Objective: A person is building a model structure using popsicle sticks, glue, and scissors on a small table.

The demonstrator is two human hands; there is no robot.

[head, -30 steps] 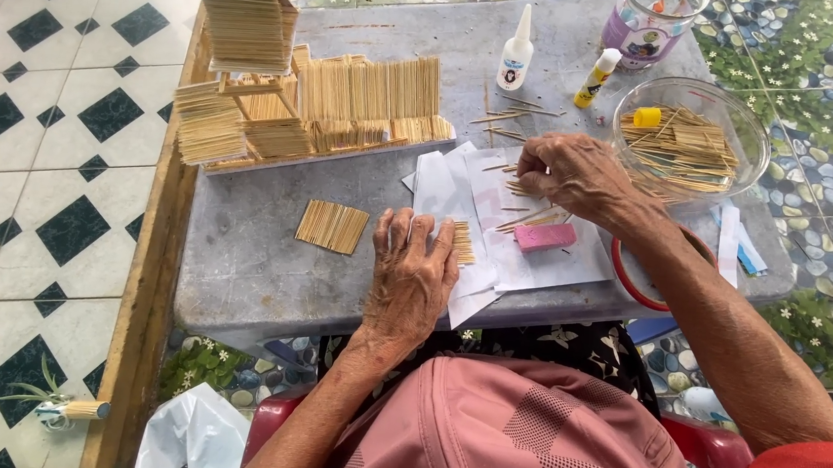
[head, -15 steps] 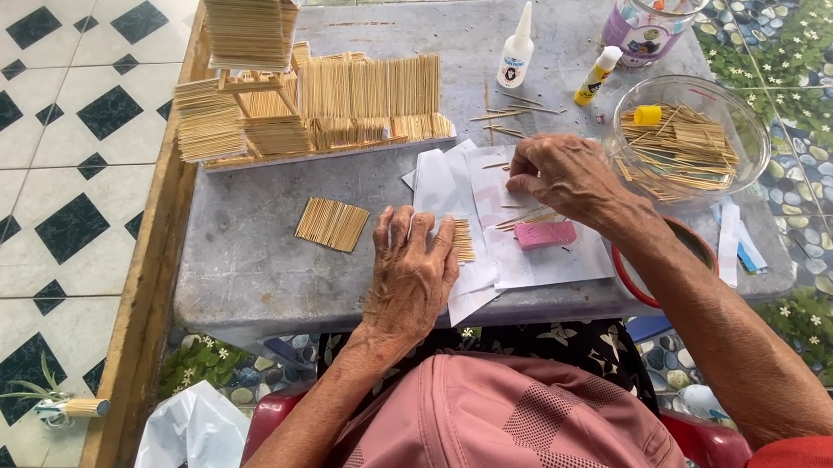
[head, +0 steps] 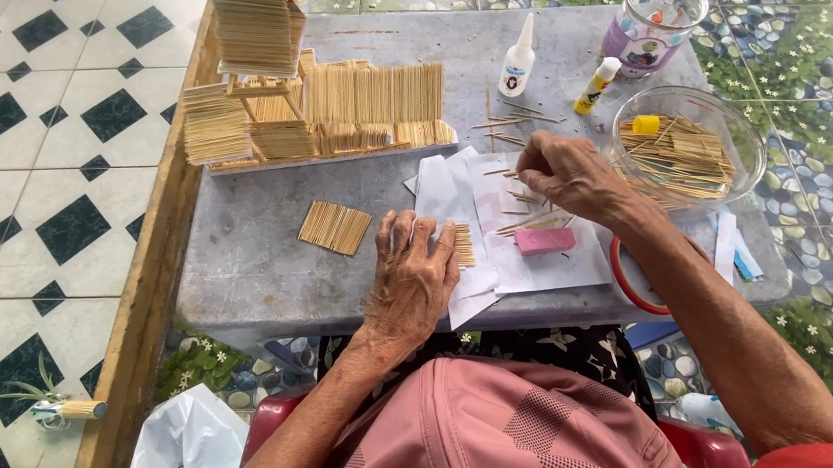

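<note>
So I'm looking down at a small grey table point(head: 266, 252) set on a tiled floor, checkered tiles off to the left and pebble-pattern ones to the right. My left hand point(head: 415, 274) is lying flat, fingers spread a bit, palm down near the front edge of the table, pressing on a small glued panel of sticks point(head: 462, 245) that sits on white paper sheets point(head: 484, 195). Only the right end of that panel peeks out from under the fingers. Not gripping anything, just holding it down.

My right hand point(head: 565, 171) is further back toward the middle of the table, fingers pinched narrow together over the paper. Looks like it's got a thin stick between the fingertips, but honestly it's too small to say for sure. A few loose sticks point(head: 523, 203) are scattered on the paper right under it, and a pink eraser-like block point(head: 545, 240) lies just beside the wrist.

Another finished stick panel point(head: 335, 228) lies just left of my left hand, not touching it. At the back left corner there's a whole model made of stick panels point(head: 317, 107). Along the back edge: a white glue bottle point(head: 518, 62), a smaller yellow-capped bottle point(head: 596, 85), and a clear jar point(head: 650, 30). A glass bowl point(head: 741, 141) full of sticks sits by the right edge, near my right hand.
</note>
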